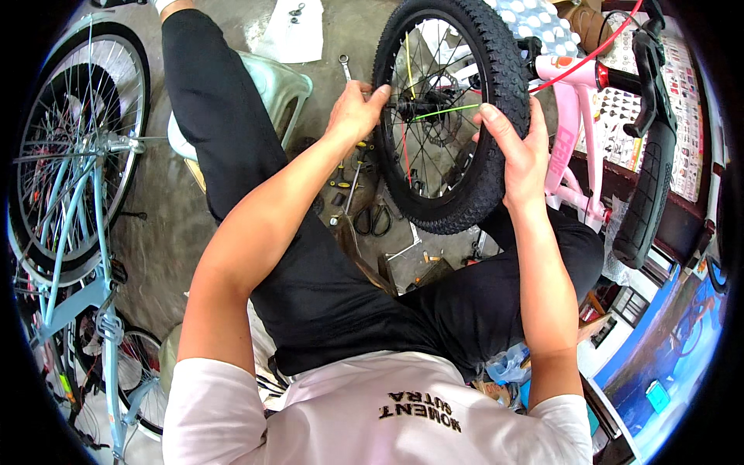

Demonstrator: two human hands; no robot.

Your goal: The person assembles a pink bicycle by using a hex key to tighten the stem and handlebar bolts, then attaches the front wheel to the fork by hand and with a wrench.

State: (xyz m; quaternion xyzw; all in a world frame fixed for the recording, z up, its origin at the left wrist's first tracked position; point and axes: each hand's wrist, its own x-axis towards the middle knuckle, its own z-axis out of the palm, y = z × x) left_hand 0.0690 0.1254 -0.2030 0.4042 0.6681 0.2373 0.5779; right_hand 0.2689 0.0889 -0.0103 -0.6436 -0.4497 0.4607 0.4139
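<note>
A small black bicycle wheel (496, 77) with a knobby tyre and coloured spokes stands upright in front of me, over my knees. My left hand (355, 112) grips the tyre's left side, thumb pointing toward the hub (411, 105). On the right side, my right hand (521, 151) holds the tyre, fingers wrapped over the tread. A pink bicycle frame (570, 132) stands just behind the wheel on the right.
A light blue bicycle (77, 194) with a large spoked wheel stands at the left. Hand tools, including a spanner (345, 68), screwdrivers (353, 182) and scissors (372, 218), lie on the concrete floor (163, 232). A pale green plastic stool (275, 85) is under my left leg. Another black tyre (647, 194) stands at the right.
</note>
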